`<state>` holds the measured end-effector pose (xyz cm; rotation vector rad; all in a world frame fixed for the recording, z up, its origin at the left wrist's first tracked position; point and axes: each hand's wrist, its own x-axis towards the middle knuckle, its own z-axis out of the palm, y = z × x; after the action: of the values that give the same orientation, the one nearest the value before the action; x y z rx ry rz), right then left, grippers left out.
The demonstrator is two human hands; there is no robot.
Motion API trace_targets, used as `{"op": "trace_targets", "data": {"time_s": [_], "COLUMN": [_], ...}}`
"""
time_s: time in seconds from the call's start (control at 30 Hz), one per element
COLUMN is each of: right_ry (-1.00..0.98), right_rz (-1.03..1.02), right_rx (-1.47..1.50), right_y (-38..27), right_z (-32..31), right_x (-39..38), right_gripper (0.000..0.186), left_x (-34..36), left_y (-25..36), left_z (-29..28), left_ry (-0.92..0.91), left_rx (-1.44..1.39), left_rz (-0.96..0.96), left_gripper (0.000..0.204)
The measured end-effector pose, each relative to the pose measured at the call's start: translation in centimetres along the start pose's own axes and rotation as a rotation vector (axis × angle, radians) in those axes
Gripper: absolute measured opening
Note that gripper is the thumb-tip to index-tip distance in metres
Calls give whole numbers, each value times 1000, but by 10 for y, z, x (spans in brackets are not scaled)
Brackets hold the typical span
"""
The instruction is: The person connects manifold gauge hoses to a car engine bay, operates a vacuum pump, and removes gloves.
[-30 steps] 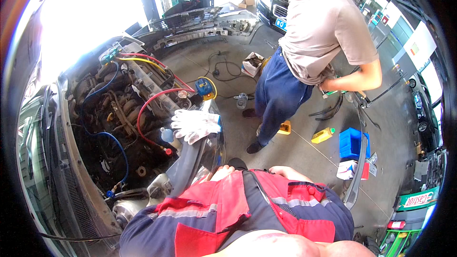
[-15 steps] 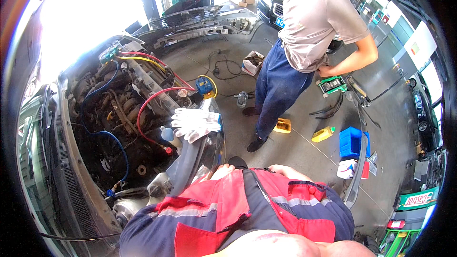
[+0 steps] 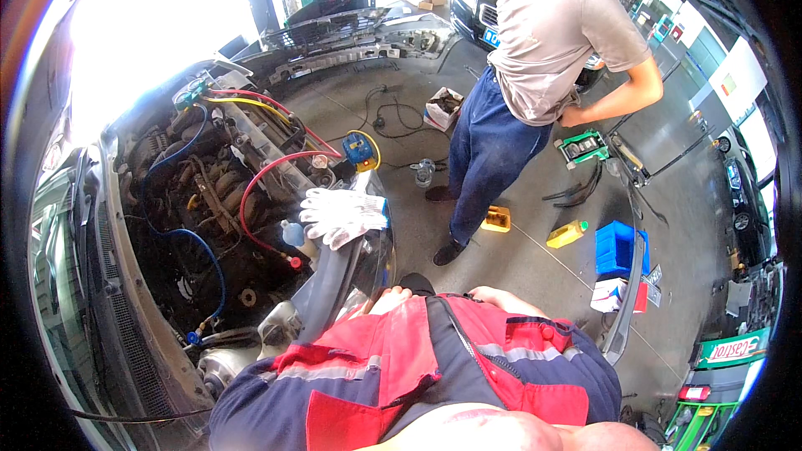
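Note:
My left hand (image 3: 388, 302) is low at the front of my red and navy jacket (image 3: 383, 397), beside the car's front edge. My right hand (image 3: 494, 298) lies on the other side of the jacket front. Both are largely covered by the jacket, so their grip is unclear. White gloves (image 3: 341, 215) lie on the car's front, just beyond my left hand. The open engine bay (image 3: 217, 225) is to my left, with a gauge set (image 3: 190, 93), red, blue and yellow hoses, and a blue device (image 3: 357, 150) on it.
A co-worker (image 3: 501, 142) stands facing me, hands near the waist. A green jack (image 3: 583, 147), yellow jug (image 3: 566, 235), blue bin (image 3: 618, 249), carton (image 3: 443, 108) and cables lie on the floor (image 3: 526, 276). A detached bumper (image 3: 401, 42) and other cars (image 3: 742, 192) stand around.
The co-worker has shifted slightly to the left and the arm has drawn in, so more of the green jack shows. My hands have barely moved.

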<state>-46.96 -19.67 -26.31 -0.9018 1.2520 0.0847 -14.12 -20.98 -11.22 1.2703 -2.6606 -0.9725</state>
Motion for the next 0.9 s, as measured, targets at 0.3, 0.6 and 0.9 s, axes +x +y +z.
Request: {"op": "trace_targets", "data": {"time_s": [0.3, 0.6, 0.9], "right_ry": [22, 23, 78], "right_rz": [3, 19, -4], "right_rx": [-23, 24, 32], "right_y": [-14, -14, -40], "right_z": [3, 5, 16], "right_x": [0, -4, -24], "right_gripper": [34, 33, 27], "left_x": [5, 6, 11], "left_y": [-13, -17, -19], "left_z": [26, 30, 30], "left_ry": [36, 0, -37], "left_rx": [-50, -1, -73], "left_rz": [-153, -49, -122], "left_gripper": [29, 29, 33]}}
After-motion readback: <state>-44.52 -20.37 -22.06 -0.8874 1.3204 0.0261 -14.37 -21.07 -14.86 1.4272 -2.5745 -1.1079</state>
